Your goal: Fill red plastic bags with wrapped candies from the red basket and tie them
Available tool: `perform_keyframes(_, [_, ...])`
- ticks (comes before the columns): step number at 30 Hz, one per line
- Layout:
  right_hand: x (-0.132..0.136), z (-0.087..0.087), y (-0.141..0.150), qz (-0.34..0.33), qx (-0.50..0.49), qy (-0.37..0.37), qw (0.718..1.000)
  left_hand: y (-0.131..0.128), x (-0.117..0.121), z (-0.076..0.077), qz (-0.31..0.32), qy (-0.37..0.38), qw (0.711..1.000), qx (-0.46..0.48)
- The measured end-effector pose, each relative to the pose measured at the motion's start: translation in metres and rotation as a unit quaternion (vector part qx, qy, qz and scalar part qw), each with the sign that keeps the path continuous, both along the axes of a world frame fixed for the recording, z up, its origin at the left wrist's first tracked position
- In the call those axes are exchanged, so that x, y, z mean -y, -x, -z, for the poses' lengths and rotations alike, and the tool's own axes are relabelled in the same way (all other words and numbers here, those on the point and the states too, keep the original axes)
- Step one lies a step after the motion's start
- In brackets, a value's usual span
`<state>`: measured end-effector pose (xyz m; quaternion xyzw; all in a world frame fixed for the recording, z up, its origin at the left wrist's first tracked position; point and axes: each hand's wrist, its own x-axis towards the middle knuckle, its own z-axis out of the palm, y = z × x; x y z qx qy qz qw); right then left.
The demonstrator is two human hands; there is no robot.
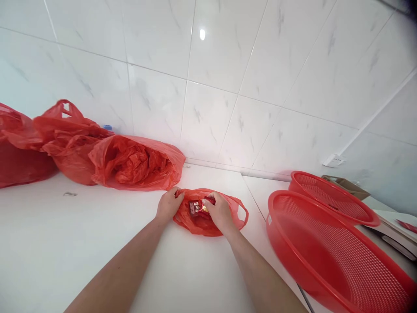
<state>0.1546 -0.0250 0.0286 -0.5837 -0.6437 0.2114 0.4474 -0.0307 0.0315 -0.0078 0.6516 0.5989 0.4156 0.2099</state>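
A red plastic bag [198,227] lies on the white table in front of me, its mouth spread open. With closed fingers my left hand [168,204] grips the bag's left rim. Inside the mouth, my right hand [219,211] pinches a small red and gold wrapped packet [205,208]. Beside it in the bag is a dark red packet [194,208] with white print. One bag handle loops out to the right. My right fingers partly hide the held packet.
Several bulging red plastic bags [137,167] stand along the tiled wall on the left. Two red mesh baskets [293,243] stand at the right, one behind the other. A cardboard box [350,188] and a wall socket [334,161] are at the back right.
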Motion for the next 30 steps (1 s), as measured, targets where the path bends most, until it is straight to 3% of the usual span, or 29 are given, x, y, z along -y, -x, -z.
perform_keyframes(3, [-0.008, 0.013, 0.001, 0.030, -0.025, -0.016, 0.999, 0.000, 0.000, -0.001, 0.007, 0.003, 1.000, 0.010])
perform_keyframes(6, [-0.006, 0.023, -0.001, 0.018, -0.004, -0.056, 0.998, 0.000, 0.001, -0.002, 0.014, 0.006, 1.000, 0.022])
perform_keyframes(12, [0.002, 0.023, -0.010, 0.031, 0.101, -0.151, 0.983, -0.002, 0.001, -0.005, 0.001, 0.010, 1.000, 0.028])
perform_keyframes(19, [-0.004, 0.026, -0.030, 0.076, 0.105, -0.104, 0.986, -0.002, 0.002, -0.006, 0.002, 0.006, 1.000, 0.030])
perform_keyframes(22, [-0.002, 0.024, -0.029, 0.050, 0.103, -0.114, 0.987, -0.003, 0.003, -0.006, -0.005, 0.002, 0.999, 0.043])
perform_keyframes(27, [0.000, 0.026, -0.022, -0.065, 0.155, -0.097, 0.981, -0.002, 0.002, -0.004, -0.009, 0.011, 0.998, 0.060])
perform_keyframes(30, [-0.002, 0.031, -0.021, -0.077, 0.175, -0.084, 0.978, -0.001, 0.001, -0.003, -0.012, 0.011, 0.998, 0.055])
